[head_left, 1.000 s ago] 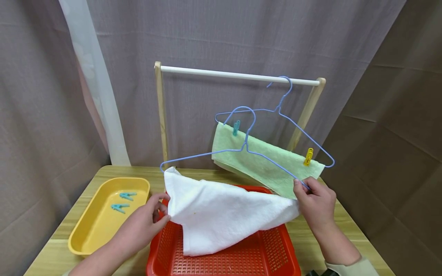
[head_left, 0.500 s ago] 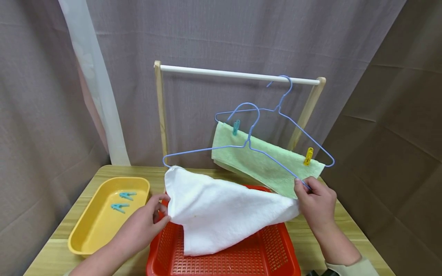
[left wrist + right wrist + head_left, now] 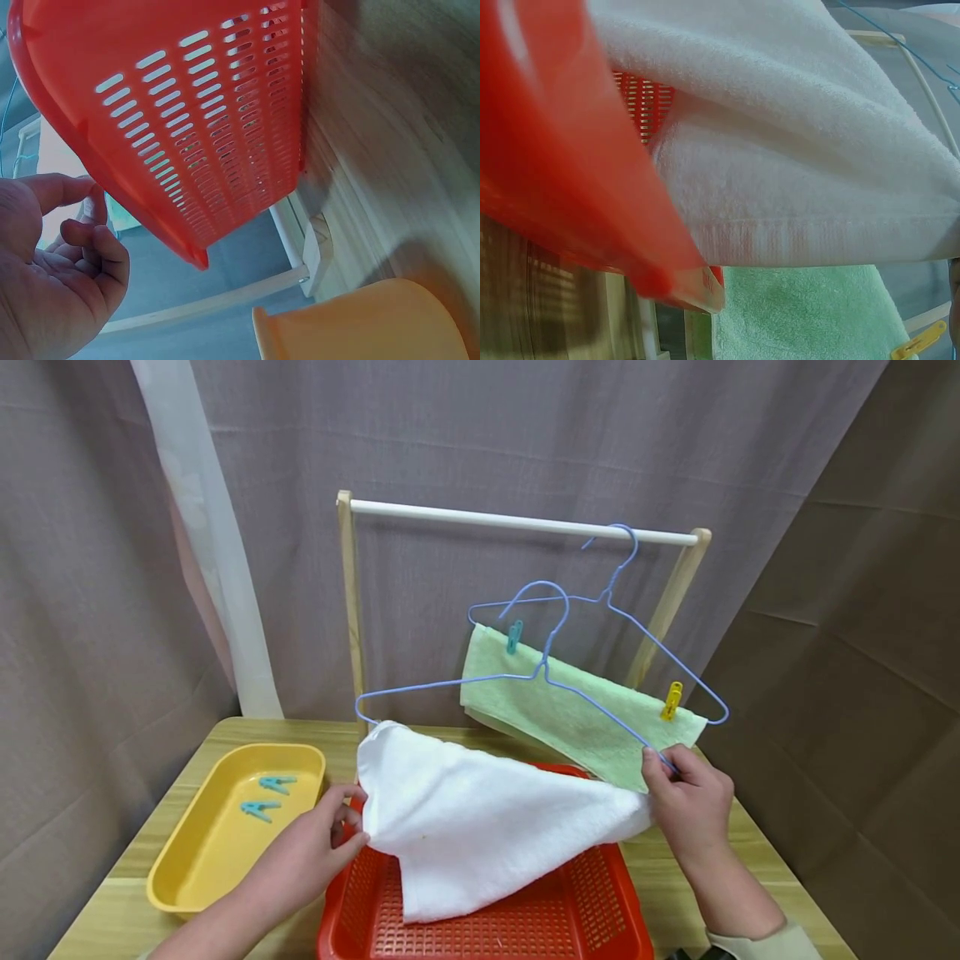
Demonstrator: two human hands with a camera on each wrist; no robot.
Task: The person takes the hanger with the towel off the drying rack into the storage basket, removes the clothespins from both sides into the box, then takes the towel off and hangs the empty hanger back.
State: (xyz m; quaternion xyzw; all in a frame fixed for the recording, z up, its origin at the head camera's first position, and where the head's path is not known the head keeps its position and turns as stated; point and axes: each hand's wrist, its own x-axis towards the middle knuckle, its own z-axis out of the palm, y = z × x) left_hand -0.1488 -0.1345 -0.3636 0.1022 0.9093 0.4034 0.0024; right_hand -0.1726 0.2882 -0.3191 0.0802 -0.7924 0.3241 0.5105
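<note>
A white towel (image 3: 487,827) hangs from a blue wire clothes hanger (image 3: 450,682), draped over its lower bar and sloping down to the right. My right hand (image 3: 690,802) grips the hanger's right end, with the towel's right corner at the fingers. At the towel's left edge, the thumb and forefinger of my left hand (image 3: 318,835) pinch the cloth. The left wrist view shows that hand (image 3: 64,255) beside the basket rim. Below the towel is a red perforated basket (image 3: 633,910). In the right wrist view, the towel (image 3: 780,150) hides much of the scene.
Behind stands a wooden rack with a white rod (image 3: 480,517). A second blue hanger (image 3: 652,635) hangs there with a light green towel (image 3: 577,710), a teal clothespin (image 3: 514,637) and a yellow clothespin (image 3: 672,701). At left, a yellow tray (image 3: 187,843) contains teal clothespins (image 3: 260,811).
The held hanger has risen slightly and its hook has shifted right. The towel's upper left corner has become rounder and moved a little right. Both hands stay nearly in place.
</note>
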